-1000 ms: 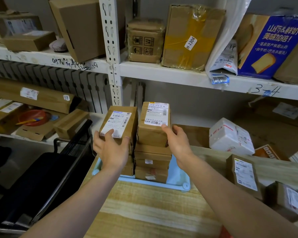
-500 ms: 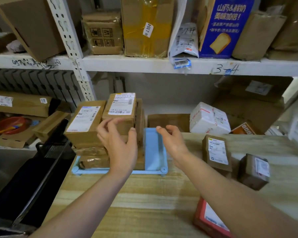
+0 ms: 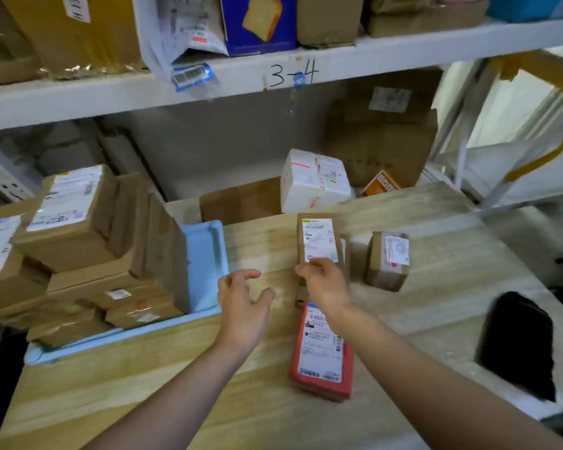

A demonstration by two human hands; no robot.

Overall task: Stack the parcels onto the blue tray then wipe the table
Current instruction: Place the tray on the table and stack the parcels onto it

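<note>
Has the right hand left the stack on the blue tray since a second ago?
Yes. The right hand has moved right, off the blue tray, and its fingers now grip a brown parcel to the right of the tray.

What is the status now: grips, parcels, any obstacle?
Left grip open, empty, above table. Right grip pinches labelled brown parcel at its near end. Blue tray part stacked, one strip bare. Red parcel lies just nearer.

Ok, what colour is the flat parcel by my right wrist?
Red parcel, white label; head view.
</note>
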